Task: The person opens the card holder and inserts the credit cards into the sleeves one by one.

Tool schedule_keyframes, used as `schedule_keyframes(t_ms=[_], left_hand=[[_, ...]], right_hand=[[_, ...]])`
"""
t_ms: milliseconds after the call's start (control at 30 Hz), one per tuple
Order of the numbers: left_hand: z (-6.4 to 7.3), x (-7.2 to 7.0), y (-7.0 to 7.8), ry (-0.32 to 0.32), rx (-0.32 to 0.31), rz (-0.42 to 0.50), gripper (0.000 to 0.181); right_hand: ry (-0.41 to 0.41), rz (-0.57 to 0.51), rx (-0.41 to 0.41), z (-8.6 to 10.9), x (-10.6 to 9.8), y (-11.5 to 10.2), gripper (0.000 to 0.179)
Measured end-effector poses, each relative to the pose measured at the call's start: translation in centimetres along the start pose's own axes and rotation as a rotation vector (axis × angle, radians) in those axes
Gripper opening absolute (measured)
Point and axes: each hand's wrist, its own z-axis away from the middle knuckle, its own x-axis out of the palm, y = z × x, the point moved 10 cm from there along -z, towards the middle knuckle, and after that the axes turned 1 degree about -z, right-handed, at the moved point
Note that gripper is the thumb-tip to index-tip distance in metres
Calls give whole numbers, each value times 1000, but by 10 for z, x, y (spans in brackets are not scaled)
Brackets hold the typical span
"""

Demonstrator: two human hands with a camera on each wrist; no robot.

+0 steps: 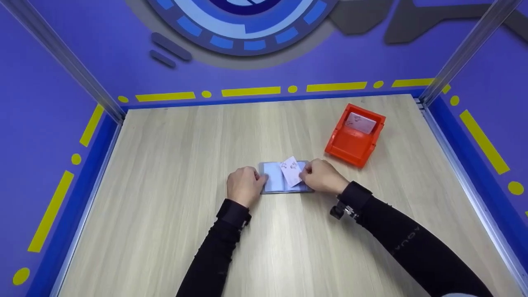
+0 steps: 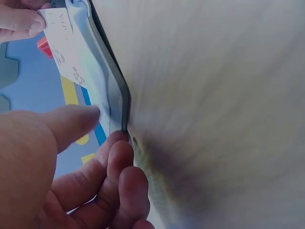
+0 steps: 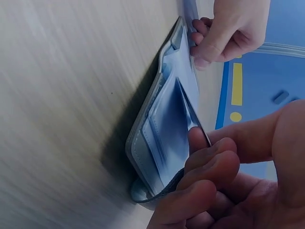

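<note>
A small grey card wallet [image 1: 272, 177] lies spread open on the wooden table, with pale clear sleeves inside. At its left edge, my left hand [image 1: 244, 185] holds the cover, thumb on top and fingertips at the rim in the left wrist view. Between thumb and fingers my right hand [image 1: 325, 177] pinches a white card [image 1: 291, 171] with reddish print. That card stands tilted above the wallet's right half. Seen from the right wrist, the card's lower end [image 3: 183, 93] meets the wallet's inner pockets [image 3: 167, 126], and my other right fingers curl near the wallet's right edge.
An orange-red plastic bin [image 1: 352, 142] sits at the back right of the table [image 1: 185, 144], and another printed card [image 1: 360, 123] leans inside it. Blue panels with yellow marks [image 1: 251, 91] enclose the table at the back and both sides.
</note>
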Motion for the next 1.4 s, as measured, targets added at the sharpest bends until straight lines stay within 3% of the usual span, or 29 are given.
schedule_keyframes(t_ms=[767, 1400], left_hand=[[-2, 5, -5, -46, -54, 24, 33], [-3, 2, -5, -40, -57, 13, 31]], right_hand=[[-19, -17, -19, -6, 6, 2, 33], [-32, -40, 18, -4, 2, 8, 32]])
